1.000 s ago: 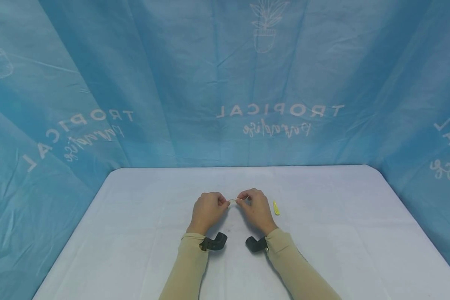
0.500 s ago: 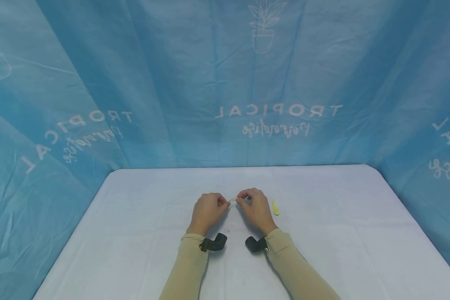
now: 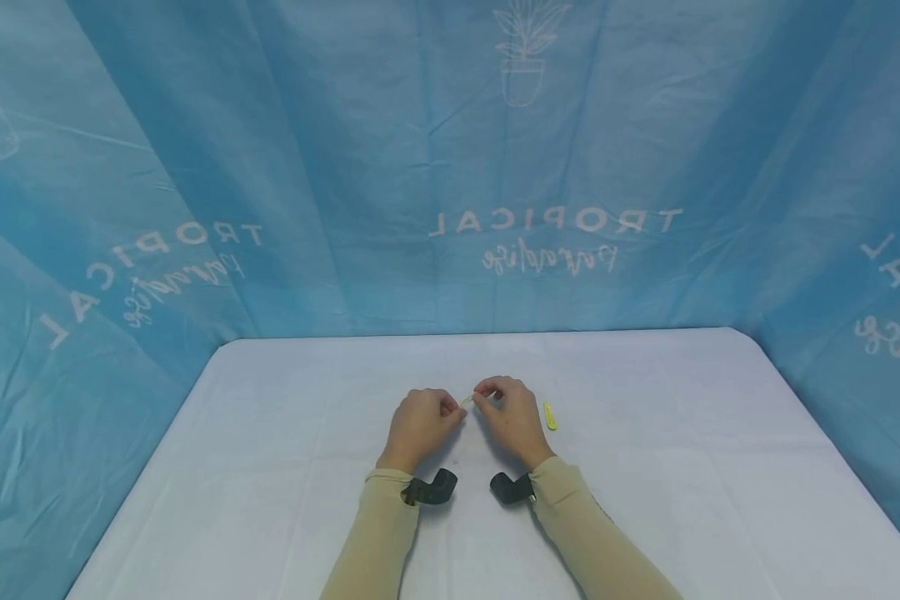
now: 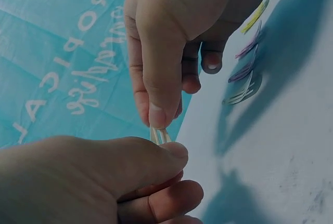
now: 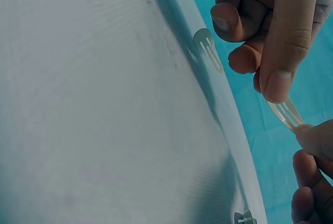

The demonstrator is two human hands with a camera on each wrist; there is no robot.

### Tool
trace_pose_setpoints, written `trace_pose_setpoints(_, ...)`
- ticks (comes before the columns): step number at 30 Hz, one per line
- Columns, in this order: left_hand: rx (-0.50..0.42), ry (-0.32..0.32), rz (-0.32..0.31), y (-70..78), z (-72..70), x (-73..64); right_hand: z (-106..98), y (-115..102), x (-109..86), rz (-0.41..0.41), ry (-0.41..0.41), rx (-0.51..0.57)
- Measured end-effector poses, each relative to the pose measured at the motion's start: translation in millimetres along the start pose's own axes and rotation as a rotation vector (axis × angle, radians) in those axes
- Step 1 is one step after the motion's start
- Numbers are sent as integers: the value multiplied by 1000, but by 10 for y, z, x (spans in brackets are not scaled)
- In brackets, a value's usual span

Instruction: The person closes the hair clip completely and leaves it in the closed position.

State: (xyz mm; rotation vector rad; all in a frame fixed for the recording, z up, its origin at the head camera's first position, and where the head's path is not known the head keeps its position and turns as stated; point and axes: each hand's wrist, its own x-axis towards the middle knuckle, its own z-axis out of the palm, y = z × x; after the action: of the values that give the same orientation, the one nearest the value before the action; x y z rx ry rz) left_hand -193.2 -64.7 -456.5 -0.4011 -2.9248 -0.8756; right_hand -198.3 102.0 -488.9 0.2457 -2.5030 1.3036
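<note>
A cream snap hair clip (image 3: 468,401) is held off the table between both hands. My left hand (image 3: 422,421) pinches one end of it between thumb and fingers. At the other end, the thumb and forefinger of my right hand (image 3: 512,417) grip it. In the left wrist view its slotted middle (image 4: 160,135) shows in the narrow gap between the two thumbs, both ends being covered. The right wrist view shows the clip slanting (image 5: 285,114) between the fingertips. On the table just right of my right hand lies a yellow hair clip (image 3: 550,415).
Past my right hand, the left wrist view shows a row: a pale hair clip (image 4: 240,95), a purple clip (image 4: 243,71), a pink clip (image 4: 250,44) and the yellow one. A white cloth (image 3: 270,483) covers the table. Blue curtains (image 3: 390,167) hang around it.
My left hand has shifted slightly to the right and towards me, and the held hair clip slants more. The right hand has stayed almost still.
</note>
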Motion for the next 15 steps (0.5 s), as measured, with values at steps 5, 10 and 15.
trace_pose_setpoints(5,-2,-18,-3,20,22,-2,-9,-13,-6,17,2,3)
trace_pose_setpoints(10,1,-34,19,16,59,8,-7,-11,-11,21,22,0)
trace_pose_setpoints(15,1,-43,31,24,76,15,-12,-9,-8,19,32,-2)
